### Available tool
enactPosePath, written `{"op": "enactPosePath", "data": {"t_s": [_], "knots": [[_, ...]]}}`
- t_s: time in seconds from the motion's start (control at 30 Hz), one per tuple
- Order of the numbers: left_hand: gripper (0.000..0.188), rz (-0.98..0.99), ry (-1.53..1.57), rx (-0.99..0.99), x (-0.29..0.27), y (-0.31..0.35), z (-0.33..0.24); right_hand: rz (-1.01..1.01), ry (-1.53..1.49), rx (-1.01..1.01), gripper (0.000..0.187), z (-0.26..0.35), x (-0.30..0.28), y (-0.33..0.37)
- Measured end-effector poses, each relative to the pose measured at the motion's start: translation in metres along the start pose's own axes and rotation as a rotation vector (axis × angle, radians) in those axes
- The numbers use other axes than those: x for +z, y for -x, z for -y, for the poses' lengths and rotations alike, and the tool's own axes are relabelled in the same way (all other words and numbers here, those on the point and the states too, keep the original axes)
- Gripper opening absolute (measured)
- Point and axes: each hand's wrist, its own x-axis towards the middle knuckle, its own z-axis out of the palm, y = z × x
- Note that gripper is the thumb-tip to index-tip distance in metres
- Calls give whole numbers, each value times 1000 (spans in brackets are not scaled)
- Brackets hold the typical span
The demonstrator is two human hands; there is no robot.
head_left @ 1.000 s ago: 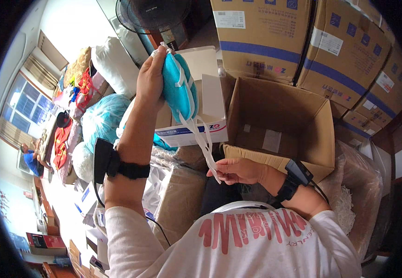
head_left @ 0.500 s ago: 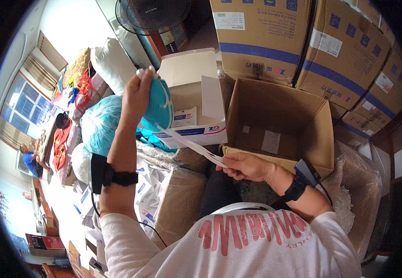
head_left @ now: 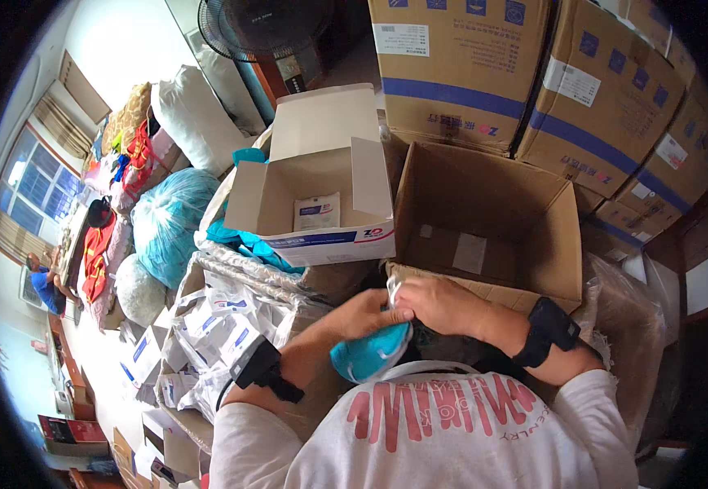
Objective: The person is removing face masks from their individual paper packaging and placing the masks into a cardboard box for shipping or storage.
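A teal cup-shaped face mask (head_left: 368,355) hangs low in front of my chest, its white straps gathered up at my fingers. My left hand (head_left: 363,316) is closed on the mask's upper edge. Pressed close against it, my right hand (head_left: 439,305) pinches the bunched white straps. Just beyond my hands stands an open white carton (head_left: 333,248) with its flaps up and a small white packet (head_left: 317,212) inside. To its right is an open brown cardboard box (head_left: 484,281), with pale label-like patches visible inside.
More teal masks (head_left: 260,248) lie beside the white carton. White packets (head_left: 215,326) fill a plastic-lined box at my left. Tall sealed cartons (head_left: 456,81) are stacked behind. A black fan (head_left: 264,28) stands at the back; another person (head_left: 46,281) sits far left.
My left hand has come down and right, bringing the mask from beside the white carton to my chest. The strap, stretched out before, is now bunched, and both hands have met.
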Motion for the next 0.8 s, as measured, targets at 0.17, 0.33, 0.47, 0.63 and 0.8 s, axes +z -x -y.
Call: {"op": "enactPosePath", "data": {"t_s": [0.17, 0.33, 0.47, 0.63, 0.8], "knots": [[37, 172, -48, -45, 26, 9, 22, 123, 9, 19, 13, 8, 9, 29], [38, 297, -104, -50, 49, 11, -3, 228, -23, -55, 10, 18, -10, 55], [40, 324, -37, -213, 69, 13, 1, 336, -86, 115, 11, 29, -33, 78], [39, 460, -53, 98, 81, 8, -6, 699, -319, 315, 28, 38, -68, 93], [32, 569, -150, 163, 87, 3, -17, 733, -446, 436, 30, 45, -86, 122]]}}
